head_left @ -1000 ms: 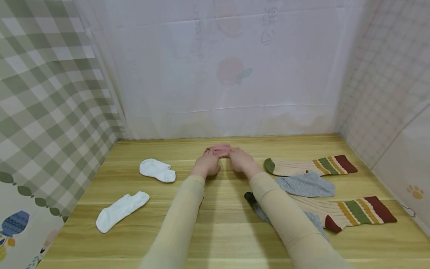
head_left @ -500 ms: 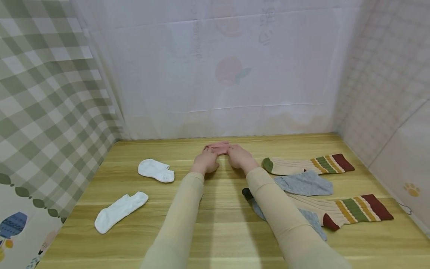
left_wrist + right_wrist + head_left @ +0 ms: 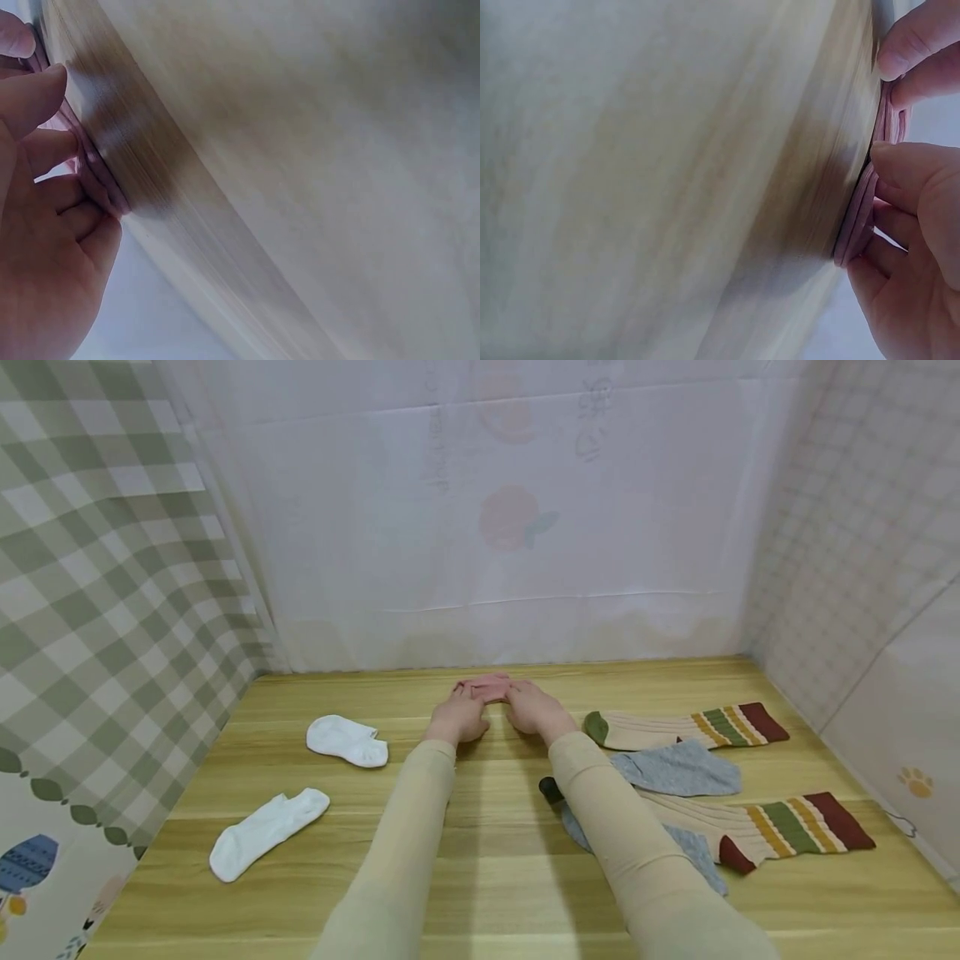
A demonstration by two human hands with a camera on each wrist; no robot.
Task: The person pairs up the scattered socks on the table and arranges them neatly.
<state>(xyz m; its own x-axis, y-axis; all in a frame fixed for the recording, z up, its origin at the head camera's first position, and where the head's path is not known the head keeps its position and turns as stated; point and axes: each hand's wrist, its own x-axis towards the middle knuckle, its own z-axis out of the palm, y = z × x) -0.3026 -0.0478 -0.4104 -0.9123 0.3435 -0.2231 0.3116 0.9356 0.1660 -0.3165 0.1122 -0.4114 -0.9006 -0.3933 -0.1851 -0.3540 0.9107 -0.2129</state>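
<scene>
At the far middle of the table, a folded pink sock (image 3: 489,687) lies flat between both hands. My left hand (image 3: 459,717) holds its left end, fingers over the top and thumb at the near edge. On the right end, my right hand (image 3: 534,710) grips it the same way. Seen close in the right wrist view, the pink sock (image 3: 857,217) shows stacked layers, with thumb and bent fingers about them. In the left wrist view part of the pink sock (image 3: 94,176) is hidden behind the fingers.
Two white ankle socks, one farther (image 3: 345,741) and one nearer (image 3: 266,832), lie at the left. At the right are two striped socks (image 3: 723,727) and grey socks (image 3: 678,768), one partly under the right sleeve (image 3: 622,827). A white covered wall (image 3: 600,568) rises behind the table.
The hands stay on the pink sock, their fingers spreading slightly flatter over it. The whole head view has shifted a little; the other socks lie as before.
</scene>
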